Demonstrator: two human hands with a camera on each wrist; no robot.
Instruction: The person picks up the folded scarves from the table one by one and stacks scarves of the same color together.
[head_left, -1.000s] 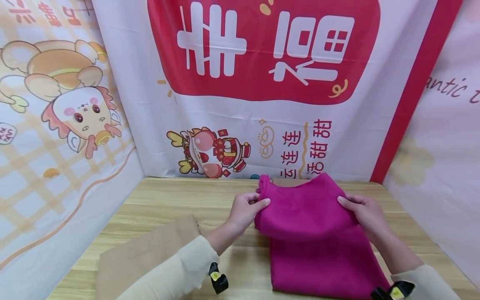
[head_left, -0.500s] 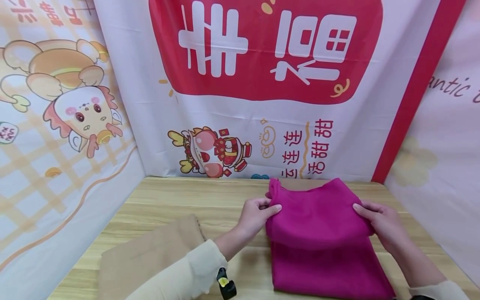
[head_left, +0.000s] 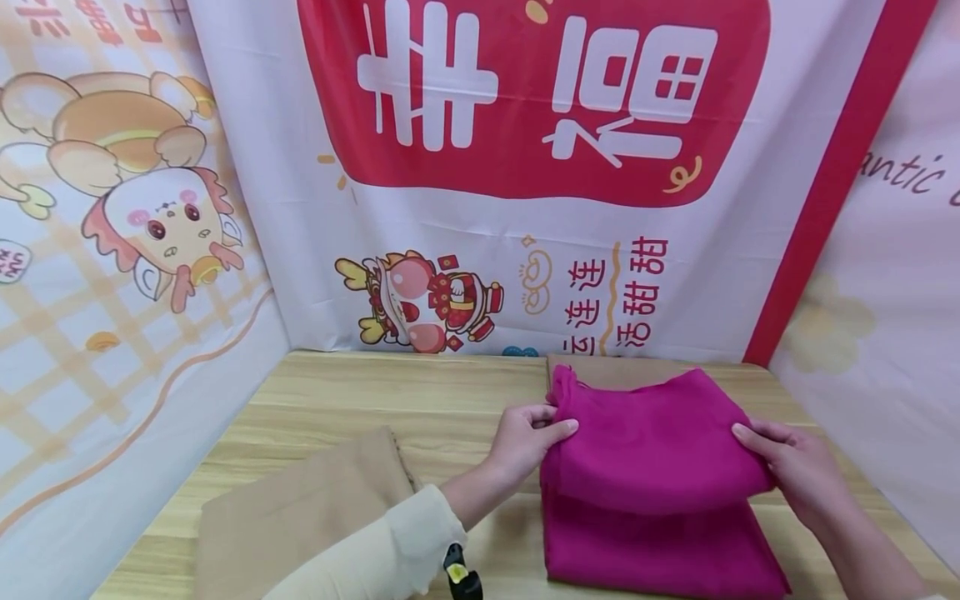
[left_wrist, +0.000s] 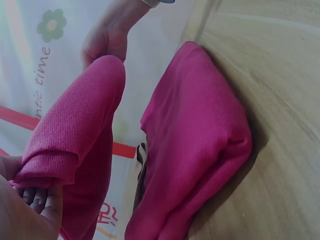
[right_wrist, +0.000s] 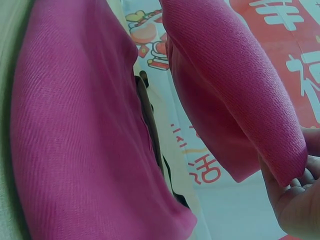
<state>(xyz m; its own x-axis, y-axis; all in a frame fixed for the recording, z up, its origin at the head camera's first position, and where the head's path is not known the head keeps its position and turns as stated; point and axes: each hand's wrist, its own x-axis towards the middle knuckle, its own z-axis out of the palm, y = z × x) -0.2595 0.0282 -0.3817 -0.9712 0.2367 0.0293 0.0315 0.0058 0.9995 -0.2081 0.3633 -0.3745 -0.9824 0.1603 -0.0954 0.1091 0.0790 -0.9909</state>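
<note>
Behind the table, backdrop: white hanging sheet (head_left: 450, 208) with a large red patch and sideways lettering; it comes down to the far table edge.
Table: pale wood-grain top (head_left: 420, 383), under everything being handled.
Magenta cloth, lower part: lies on the right half of the table (head_left: 645, 546), toward the person; its far end is hidden behind the raised part.
Magenta cloth, raised part: a panel (head_left: 660, 450) held above and beyond the lower part, stretched between the hands. Both wrist views show a gap between the two parts; whether they join out of sight, cannot tell.
Long axis, raised part: side to side, from hand to hand, right end a little nearer the person.
Cloth from hands: between them. Neither is clearly nearer, since each touches one end; the lower part lies below, on the near side.
Tan piece: flat on the left (head_left: 300, 517), partly under the left forearm from my angle, well apart from the magenta cloth. Cloth or card, cannot tell.
Brown strip: shows just past the raised part (head_left: 618, 367), at the table's far side.
Left hand: thumb in front, fingers curled behind (head_left: 523, 442); pinches the left edge.
Right hand: same grip (head_left: 798, 458), at the right edge.
</note>
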